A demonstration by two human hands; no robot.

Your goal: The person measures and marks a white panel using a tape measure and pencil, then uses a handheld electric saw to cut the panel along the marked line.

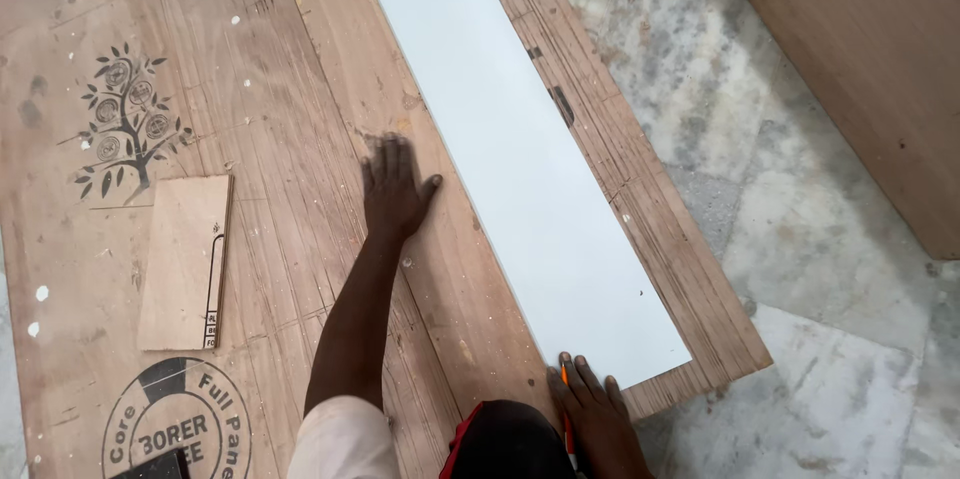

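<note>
Your long, narrow white laminate strip (520,149) already lies flat on the big brown plywood sheet (290,89) that serves as your surface, running from the far middle down to the near right, and its near end sits close to the sheet's near right corner. From this view, the placing looks done, while no drawn line or cut shows on the white face, so any marking appears not yet made. Your left hand (393,189) is spread wide and pressed palm-down on the bare plywood just left of the strip's long edge; it holds nothing, and the thumb reaches toward the strip without clearly touching it. Your right hand (598,409) rests at the strip's near left corner with its fingers laid loosely forward, and a thin orange pencil (566,409) lies along its left side; you seem to hold it lightly, though the grip itself is hidden. A small, pale rectangular plywood offcut (185,259) lies well apart on the left of the sheet. Grey mottled stone floor (800,239) shows to the right.
</note>
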